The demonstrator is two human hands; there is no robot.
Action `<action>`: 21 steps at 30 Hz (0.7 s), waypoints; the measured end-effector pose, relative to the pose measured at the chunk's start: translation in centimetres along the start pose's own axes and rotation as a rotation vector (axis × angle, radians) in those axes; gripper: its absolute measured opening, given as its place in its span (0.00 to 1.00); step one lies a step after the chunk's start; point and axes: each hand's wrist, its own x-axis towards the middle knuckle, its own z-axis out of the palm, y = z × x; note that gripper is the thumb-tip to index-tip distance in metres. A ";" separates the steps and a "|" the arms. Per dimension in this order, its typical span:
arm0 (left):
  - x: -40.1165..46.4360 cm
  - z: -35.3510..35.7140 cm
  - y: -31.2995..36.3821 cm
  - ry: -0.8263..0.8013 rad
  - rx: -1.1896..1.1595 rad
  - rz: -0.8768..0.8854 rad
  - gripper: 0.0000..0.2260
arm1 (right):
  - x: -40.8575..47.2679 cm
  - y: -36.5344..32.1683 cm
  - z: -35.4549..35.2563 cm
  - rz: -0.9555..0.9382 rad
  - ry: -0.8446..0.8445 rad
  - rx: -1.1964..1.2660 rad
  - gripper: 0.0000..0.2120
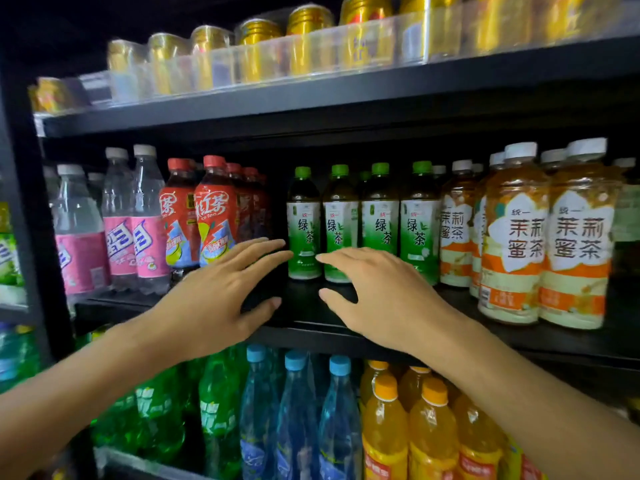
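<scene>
Head view: I count four green tea bottles (381, 223) in the front row of the middle shelf (301, 313). They have green caps and labels reading 统一 绿茶, and more caps show behind. The left hand (221, 292) and right hand (381, 299) both hover at the two leftmost bottles, fingers spread wide, holding nothing. I cannot tell whether the fingertips touch them.

Left of the teas, two red bottles (214, 220) stand in front, marked 冰红茶 Ice Tea, with others behind. Past those are three pink-labelled bottles (119, 244).

To the right, two front jasmine bottles (516, 237) read 统一 茉莉蜜茶.

Above, I count at least seven gold cans (258, 46).

Below are three blue-capped bottles (296, 410), between green bottles (218, 403) and orange-capped ones (384, 427).
</scene>
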 end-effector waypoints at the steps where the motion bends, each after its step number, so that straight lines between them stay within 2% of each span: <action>1: -1.8 -1.1 0.1 0.008 0.017 -0.020 0.30 | -0.7 -0.7 -0.1 -0.031 -0.010 0.060 0.26; 6: -11.2 -4.9 -1.0 -0.100 0.137 -0.141 0.29 | -1.9 -6.2 2.4 -0.229 -0.060 0.277 0.25; 12: -26.2 -8.4 -6.2 -0.281 0.309 -0.337 0.28 | -0.8 -18.5 8.9 -0.409 -0.144 0.458 0.25; 21: -58.6 -14.5 -10.7 -0.599 0.409 -0.757 0.29 | -0.2 -43.1 19.5 -0.570 -0.596 0.486 0.29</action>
